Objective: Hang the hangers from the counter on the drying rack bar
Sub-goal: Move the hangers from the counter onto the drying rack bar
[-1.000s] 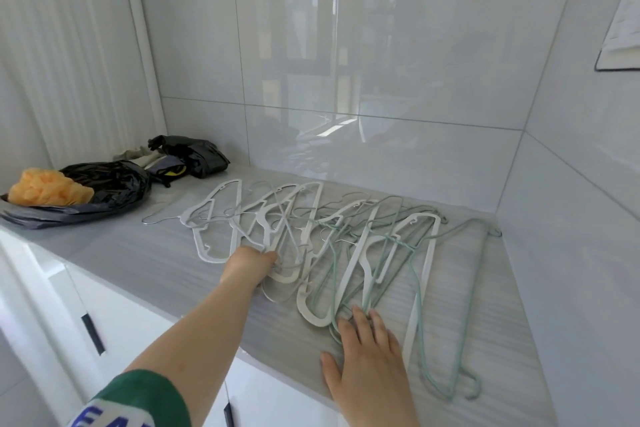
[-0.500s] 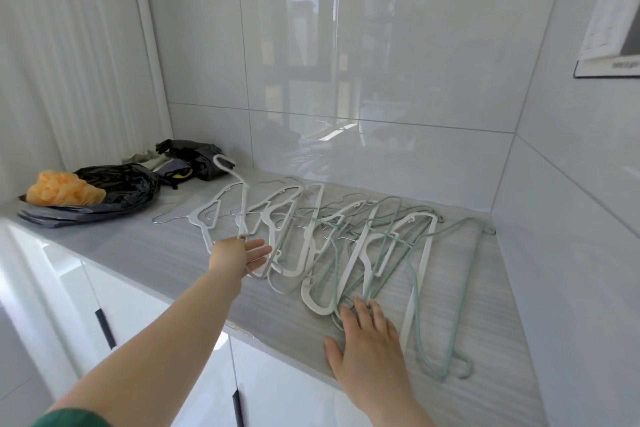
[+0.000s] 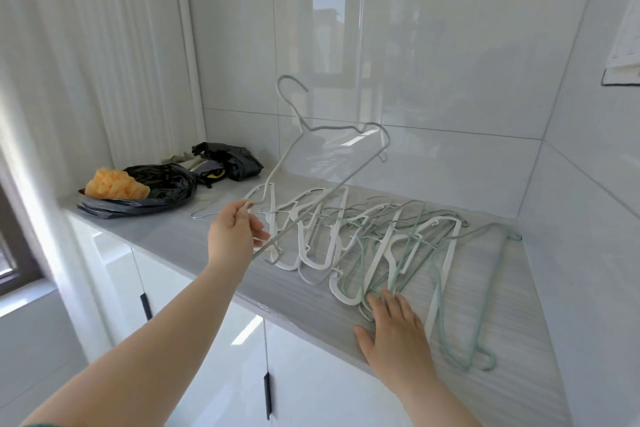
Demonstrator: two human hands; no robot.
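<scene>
At centre left of the frame the left hand [image 3: 235, 236] has its fingers curled, pinching one lower corner of a grey wire hanger [image 3: 332, 127]. That hanger is held in the air and slants up and to the right from the hand. Its hook is at the upper middle of the frame, in front of the tiled wall [image 3: 450, 62]. The other hangers [image 3: 449, 255], white and pale green, lie in an overlapping row on the grey counter [image 3: 519, 288], just right of that hand. At lower right the right hand [image 3: 398, 329] lies flat with straight fingers, its fingertips on the near ends of the green ones. A black bag [image 3: 162, 184] sits at the counter's far left.
</scene>
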